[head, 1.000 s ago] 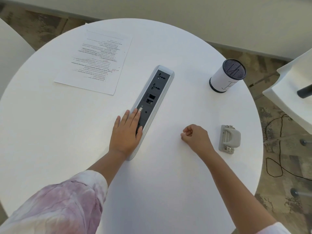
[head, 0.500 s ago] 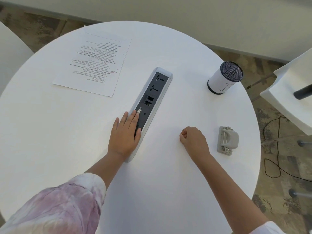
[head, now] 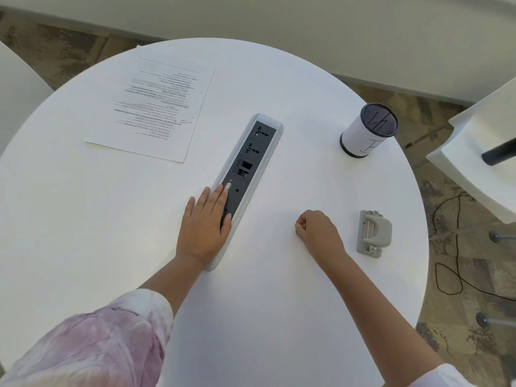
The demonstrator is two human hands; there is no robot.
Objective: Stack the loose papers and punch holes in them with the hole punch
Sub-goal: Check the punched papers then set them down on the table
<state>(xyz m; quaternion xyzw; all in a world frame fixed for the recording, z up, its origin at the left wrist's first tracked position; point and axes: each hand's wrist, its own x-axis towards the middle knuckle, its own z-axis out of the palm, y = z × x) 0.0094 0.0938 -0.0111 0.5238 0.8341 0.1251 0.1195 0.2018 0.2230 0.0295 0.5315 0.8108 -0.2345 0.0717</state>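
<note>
- Both hands idle: left hand [head: 203, 227] lies flat on the socket strip [head: 245, 174], right hand [head: 317, 233] is clenched, empty, near the hole punch [head: 374, 234]
- Papers [head: 156, 110] lie far-left, untouched; gathering them likely comes next

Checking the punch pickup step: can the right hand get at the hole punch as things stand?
Probably yes. The right hand, a fist holding nothing, rests on the table beside the hole punch, with only bare tabletop between them.
</note>
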